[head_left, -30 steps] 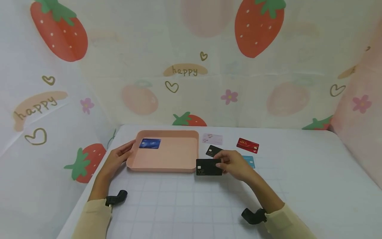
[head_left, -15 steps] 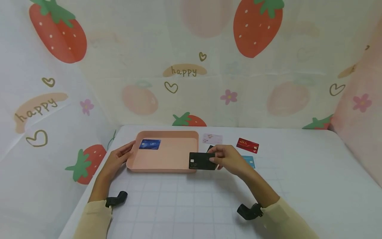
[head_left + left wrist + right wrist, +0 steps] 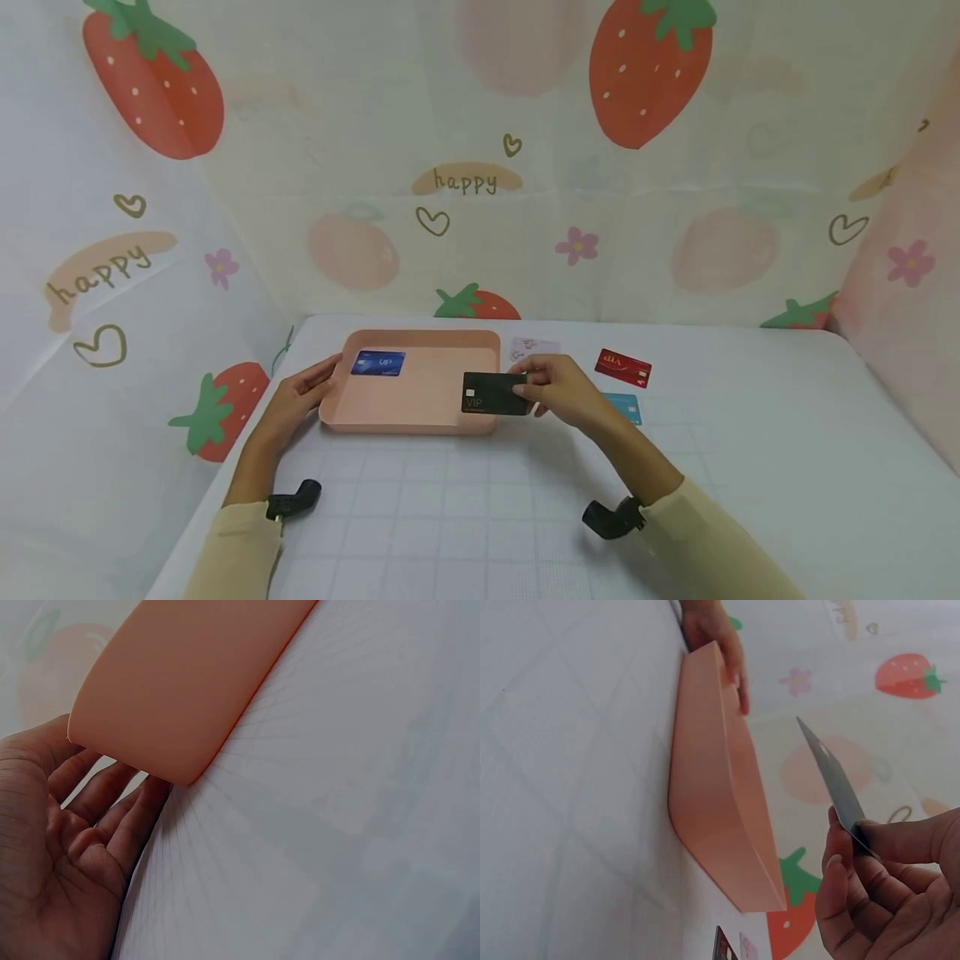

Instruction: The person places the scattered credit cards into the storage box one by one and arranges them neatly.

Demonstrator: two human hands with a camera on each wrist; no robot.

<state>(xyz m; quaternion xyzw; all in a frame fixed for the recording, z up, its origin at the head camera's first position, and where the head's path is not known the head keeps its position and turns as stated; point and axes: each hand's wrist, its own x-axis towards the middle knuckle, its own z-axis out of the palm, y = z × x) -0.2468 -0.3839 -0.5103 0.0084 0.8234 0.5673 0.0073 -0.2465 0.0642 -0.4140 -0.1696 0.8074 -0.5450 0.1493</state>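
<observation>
A black card (image 3: 491,393) marked VIP hangs over the right end of the pink tray (image 3: 412,423). My right hand (image 3: 562,392) pinches its right edge between thumb and fingers; the right wrist view shows the card (image 3: 832,776) tilted, apart from the tray. My left hand (image 3: 296,400) holds the tray's left end; in the left wrist view its fingers meet the outer wall (image 3: 180,682) and the thumb reaches over the rim. Inside the tray, at the back left, lies a blue VIP card (image 3: 378,363).
Right of the tray, a pale pink card (image 3: 534,347), a red VIP card (image 3: 623,367) and a light blue card (image 3: 624,407) lie on the white table (image 3: 750,467). The right hand partly covers the light blue one. A patterned cloth (image 3: 637,192) stands behind.
My right hand has carried the black card left and away from me, from beside the tray's front right corner to over its right end. The left hand stays at the tray.
</observation>
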